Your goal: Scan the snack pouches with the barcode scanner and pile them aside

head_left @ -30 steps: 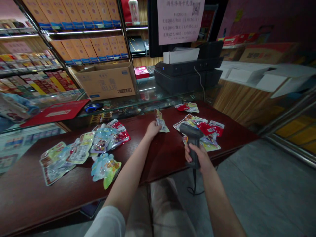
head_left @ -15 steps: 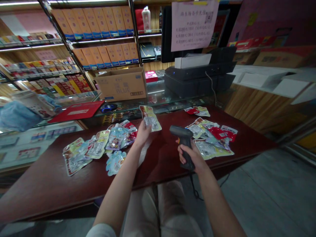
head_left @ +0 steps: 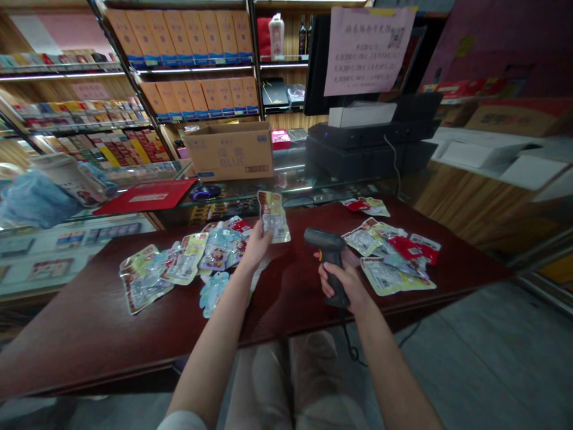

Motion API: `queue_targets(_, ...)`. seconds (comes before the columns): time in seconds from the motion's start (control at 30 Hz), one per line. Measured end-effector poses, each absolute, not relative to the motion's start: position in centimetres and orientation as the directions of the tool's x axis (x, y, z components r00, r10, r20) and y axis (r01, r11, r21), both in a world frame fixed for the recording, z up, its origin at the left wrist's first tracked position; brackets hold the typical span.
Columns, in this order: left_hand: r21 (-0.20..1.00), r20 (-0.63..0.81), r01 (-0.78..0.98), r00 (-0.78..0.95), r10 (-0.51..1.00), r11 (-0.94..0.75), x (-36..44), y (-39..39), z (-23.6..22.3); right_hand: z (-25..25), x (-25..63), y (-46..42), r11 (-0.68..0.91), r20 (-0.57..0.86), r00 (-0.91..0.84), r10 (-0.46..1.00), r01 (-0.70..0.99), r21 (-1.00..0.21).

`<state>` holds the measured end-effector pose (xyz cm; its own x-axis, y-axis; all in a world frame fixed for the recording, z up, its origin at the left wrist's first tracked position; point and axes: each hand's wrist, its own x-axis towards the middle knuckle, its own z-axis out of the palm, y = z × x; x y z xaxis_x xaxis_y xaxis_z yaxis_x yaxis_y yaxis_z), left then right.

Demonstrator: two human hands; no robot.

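Observation:
My left hand (head_left: 258, 245) is closed on the lower left edge of a yellow-and-brown snack packet (head_left: 274, 218), holding it raised over the dark red table (head_left: 286, 286). In my right hand (head_left: 347, 283) is a black barcode scanner (head_left: 329, 242), gripped by its handle, with its head pointing left toward the packet. The scanner's cable (head_left: 347, 337) drops below the table edge. Left of my left hand lies a spread of shiny packets (head_left: 188, 257), with a light blue packet (head_left: 212, 292) beside my forearm. Right of the scanner lies another pile of packets (head_left: 389, 245).
Two more packets (head_left: 367, 206) lie at the table's back right. Beyond stand a cardboard box (head_left: 228, 155), a blue-lit mouse (head_left: 205, 192), a red folder (head_left: 147, 196), and a monitor with a paper notice (head_left: 367, 51) above a black printer-like machine (head_left: 371, 149). Stocked shelves (head_left: 188, 65) line the back.
The view has shifted slightly, moving the surroundings right. The packet in my left hand is more upright, and the scanner has come a little closer to it. Both hands keep their hold.

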<state>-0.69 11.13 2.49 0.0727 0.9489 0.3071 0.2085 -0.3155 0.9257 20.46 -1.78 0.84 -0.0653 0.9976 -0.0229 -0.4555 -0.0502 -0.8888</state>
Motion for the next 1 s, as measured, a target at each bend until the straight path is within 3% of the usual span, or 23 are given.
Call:
queue_targets(0.1, 0.912, 0.298, 0.273, 0.075, 0.952, -0.307, -1.2, 11.0, 2.8, 0.6, 20.4, -1.5, -0.044, -0.007, -0.080, 0.997, -0.476, -0.878)
queue_targets(0.2, 0.847, 0.286, 0.456, 0.040, 0.957, -0.273, -2.7, 10.7, 3.3, 0.3, 20.3, -1.3, -0.053, -0.001, -0.105, 0.994, -0.492, -0.869)
queue_targets(0.33, 0.680, 0.256, 0.725, -0.090, 0.962, -0.113, -6.1, 9.6, 4.0, -0.2, 20.1, -1.1, -0.068, -0.012, -0.116, 0.993, -0.490, -0.869)
queue_targets(0.47, 0.472, 0.202, 0.876, -0.223, 0.954, 0.105, -9.9, 8.0, 4.7, -0.2, 19.8, -1.1, -0.075, -0.017, -0.128, 0.992, -0.469, -0.880)
queue_targets(0.6, 0.293, 0.304, 0.942, -0.253, 0.919, 0.162, -12.0, 6.7, 4.9, 0.1, 19.6, -1.1, -0.101, -0.037, -0.149, 0.988, -0.446, -0.890)
queue_targets(0.73, 0.217, 0.441, 0.955, -0.283, 0.852, 0.204, -11.9, 5.8, 4.5, 0.0, 19.6, -1.0, -0.106, -0.049, -0.141, 0.989, -0.432, -0.896)
queue_targets(0.8, 0.178, 0.491, 0.974, -0.212, 0.845, 0.142, -11.3, 5.6, 4.3, -0.1, 19.7, -0.9, -0.108, -0.053, -0.138, 0.989, -0.427, -0.898)
queue_targets(0.87, 0.097, 0.510, 0.995, -0.035, 0.860, -0.018, -10.3, 5.8, 4.3, -0.3, 19.7, -0.9, -0.112, -0.059, -0.135, 0.989, -0.428, -0.897)
queue_targets(1.0, -0.032, 0.386, 0.966, 0.250, 0.888, -0.258, -6.6, 7.7, 4.5, -0.2, 19.6, -0.9, -0.115, -0.067, -0.122, 0.990, -0.443, -0.889)
